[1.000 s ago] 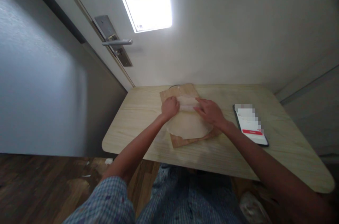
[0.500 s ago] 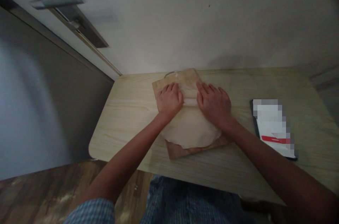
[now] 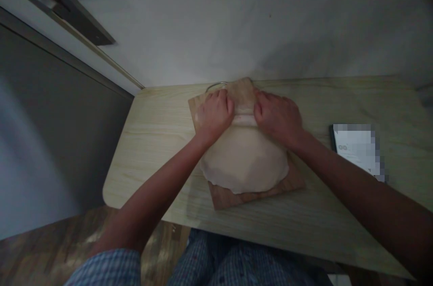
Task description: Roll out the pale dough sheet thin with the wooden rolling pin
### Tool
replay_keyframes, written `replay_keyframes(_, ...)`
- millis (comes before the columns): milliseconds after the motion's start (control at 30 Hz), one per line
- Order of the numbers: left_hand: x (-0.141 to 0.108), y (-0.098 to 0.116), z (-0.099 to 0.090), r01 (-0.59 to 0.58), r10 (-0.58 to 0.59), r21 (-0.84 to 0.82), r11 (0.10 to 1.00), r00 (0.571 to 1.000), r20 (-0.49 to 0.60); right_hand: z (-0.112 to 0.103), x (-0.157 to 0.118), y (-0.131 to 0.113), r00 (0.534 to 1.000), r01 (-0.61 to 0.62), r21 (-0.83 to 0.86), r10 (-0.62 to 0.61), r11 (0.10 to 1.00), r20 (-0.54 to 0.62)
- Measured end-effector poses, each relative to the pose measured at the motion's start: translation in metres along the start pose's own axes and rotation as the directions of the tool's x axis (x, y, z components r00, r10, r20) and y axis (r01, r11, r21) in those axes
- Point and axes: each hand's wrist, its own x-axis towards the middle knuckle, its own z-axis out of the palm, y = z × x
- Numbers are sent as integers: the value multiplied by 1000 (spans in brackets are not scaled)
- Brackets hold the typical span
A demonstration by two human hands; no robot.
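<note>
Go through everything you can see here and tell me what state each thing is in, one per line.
Dough sheet: rolled flat, far edge curled into a roll.
Rolling pin: across the dough, mostly hidden under both hands.
Left hand: palm down on the pin's left end.
Right hand: palm down on its right end.
Wooden board: flat under the dough.
Phone: face up, screen lit.
Table: bearing all of it.

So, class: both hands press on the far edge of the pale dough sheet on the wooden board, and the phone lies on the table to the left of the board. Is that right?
Not quite. The head view shows the phone lying on the table to the right of the wooden board, not the left. The rest holds: the left hand and right hand press on the far edge of the pale dough sheet.
</note>
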Motion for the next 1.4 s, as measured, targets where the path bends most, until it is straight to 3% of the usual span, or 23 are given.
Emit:
replay_keyframes(233, 17, 2, -1, 44, -45, 7, 999, 998, 46, 1, 13, 3, 999, -36, 7, 36, 999, -11)
replay_keyframes(767, 53, -3, 15, 15, -16, -49, 999, 1000, -13, 4, 39, 7, 991, -132, -39, 130, 990, -41)
replay_keyframes(1133, 38, 0, 11, 56, -55, 20, 998, 998, -42, -3, 24, -1, 993, -121, -55, 122, 991, 4)
replay_keyframes(1400, 8, 1, 5, 43, -41, 16, 999, 996, -78, -2, -1, -13, 993, -116, -66, 114, 991, -31)
